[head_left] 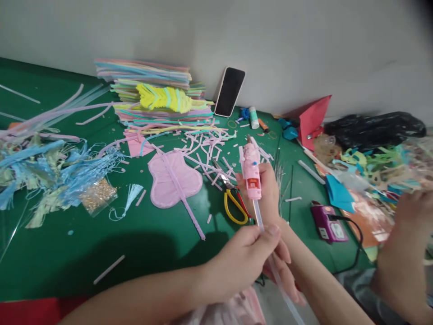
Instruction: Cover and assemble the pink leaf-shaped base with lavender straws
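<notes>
My right hand (269,187) is closed round a pink glue gun (253,169), its nozzle pointing away from me over the table. A long translucent glue stick (257,214) runs out of the back of the gun toward me. My left hand (246,257) pinches this stick between thumb and fingers, below the gun. Left of the gun lies a lilac fan-shaped piece (174,178) with a wrapped handle. Scissors with yellow and red handles (235,207) lie beside my right hand, partly hidden by it.
Pipe cleaner bundles (162,115) and a phone (230,91) stand along the wall. Lilac offcuts (209,155) are scattered mid-table. Blue tassels (71,164) lie left. A purple device with a cable (328,222), a black bag (375,128) and another person's bare limb (406,253) are right.
</notes>
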